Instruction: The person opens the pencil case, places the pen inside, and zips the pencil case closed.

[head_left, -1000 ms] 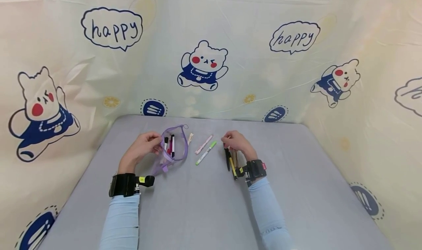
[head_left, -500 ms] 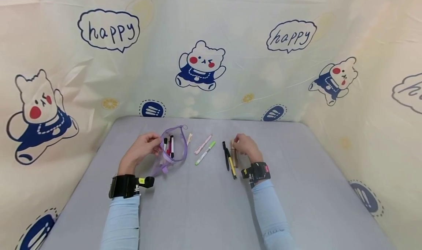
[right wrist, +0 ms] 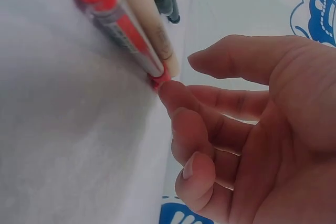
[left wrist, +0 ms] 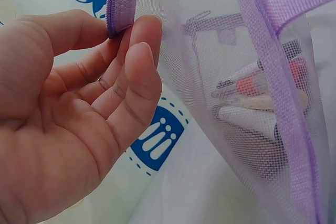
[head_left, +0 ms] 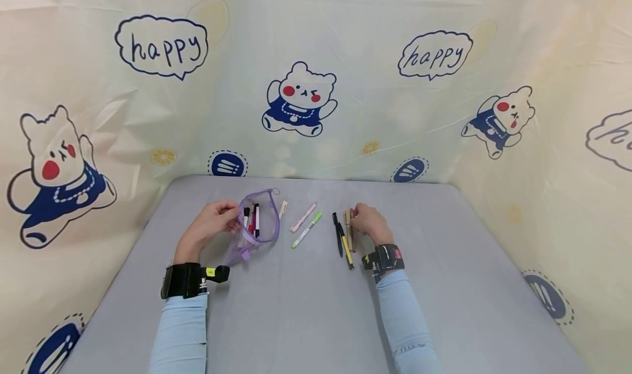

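Observation:
My left hand (head_left: 211,225) pinches the edge of a purple mesh zip pouch (head_left: 278,220) between thumb and fingers, and its mouth stands wide. Through the mesh in the left wrist view, several pens (left wrist: 252,121) lie inside. On the right, my right hand (head_left: 372,224) reaches down beside a row of pens. In the right wrist view, a fingertip touches or nearly touches the end of a clear pen with red ends (right wrist: 128,32); the thumb stays apart from it. Against that pen lies a beige pen (right wrist: 147,17). A yellow pen (head_left: 347,248) and black pens (head_left: 338,234) lie just left.
Between the hands lie a pink pen (head_left: 303,218) and a green-and-white marker (head_left: 307,230). A cream pen (head_left: 283,209) is by the pouch's right side. A printed curtain (head_left: 365,100) rises behind the grey table (head_left: 306,308).
My right hand has shifted right, from above the black pens to the right end of the row. The left hand keeps its hold on the pouch.

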Demonstrator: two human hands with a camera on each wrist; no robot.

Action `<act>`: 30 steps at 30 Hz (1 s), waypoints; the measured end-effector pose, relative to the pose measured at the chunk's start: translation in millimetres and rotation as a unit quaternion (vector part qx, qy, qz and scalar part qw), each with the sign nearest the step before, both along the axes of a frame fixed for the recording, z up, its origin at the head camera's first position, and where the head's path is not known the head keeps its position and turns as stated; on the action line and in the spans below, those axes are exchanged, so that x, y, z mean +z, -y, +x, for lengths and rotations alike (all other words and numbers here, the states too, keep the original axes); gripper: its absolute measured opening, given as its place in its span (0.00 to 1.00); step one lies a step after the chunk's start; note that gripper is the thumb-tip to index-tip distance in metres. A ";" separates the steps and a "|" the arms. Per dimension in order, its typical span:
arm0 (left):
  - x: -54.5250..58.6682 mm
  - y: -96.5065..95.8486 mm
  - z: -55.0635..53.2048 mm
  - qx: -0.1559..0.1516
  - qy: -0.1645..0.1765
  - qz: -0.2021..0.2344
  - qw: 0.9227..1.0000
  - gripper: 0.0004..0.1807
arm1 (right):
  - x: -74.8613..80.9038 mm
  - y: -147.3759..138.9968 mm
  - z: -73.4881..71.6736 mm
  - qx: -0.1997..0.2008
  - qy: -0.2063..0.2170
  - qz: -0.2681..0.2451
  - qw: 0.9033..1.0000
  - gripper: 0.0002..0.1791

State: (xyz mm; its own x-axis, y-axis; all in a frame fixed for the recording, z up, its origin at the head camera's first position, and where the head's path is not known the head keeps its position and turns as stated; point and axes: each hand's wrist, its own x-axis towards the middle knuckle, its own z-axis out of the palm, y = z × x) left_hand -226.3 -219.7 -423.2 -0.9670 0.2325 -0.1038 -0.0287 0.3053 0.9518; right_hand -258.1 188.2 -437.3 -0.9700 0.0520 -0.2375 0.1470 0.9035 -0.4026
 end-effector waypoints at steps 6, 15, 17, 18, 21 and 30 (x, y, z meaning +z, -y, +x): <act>1.1 1.3 2.1 0.000 -0.002 -0.007 1.000 0.17 | -6.2 -0.2 -1.2 0.008 0.004 0.011 1.000 0.07; 1.8 1.9 1.3 -0.002 -0.005 -0.013 1.000 0.19 | -9.7 0.7 -4.2 0.007 0.005 0.001 1.000 0.09; 2.1 1.5 1.3 -0.001 -0.004 -0.015 1.000 0.19 | -10.0 0.9 -4.5 0.004 0.008 0.003 1.000 0.09; 2.3 1.3 1.4 -0.001 -0.003 -0.015 1.000 0.19 | -10.1 1.0 -4.6 0.002 0.011 0.004 1.000 0.09; 2.8 0.4 1.4 0.001 0.000 -0.014 1.000 0.19 | -11.3 0.9 -5.6 -0.005 0.016 0.005 1.000 0.09; 3.9 -2.1 -0.2 0.005 -0.003 -0.022 1.000 0.18 | -16.0 3.6 -9.1 -0.012 -0.003 0.016 1.000 0.10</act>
State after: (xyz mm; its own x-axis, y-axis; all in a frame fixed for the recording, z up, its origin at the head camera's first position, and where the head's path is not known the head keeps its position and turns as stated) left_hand -226.5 -217.7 -419.3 -0.9698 0.2188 -0.1075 -0.0255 0.3474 0.9374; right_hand -267.2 184.6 -453.3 -0.9696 0.0838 -0.2297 0.1674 0.9121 -0.3741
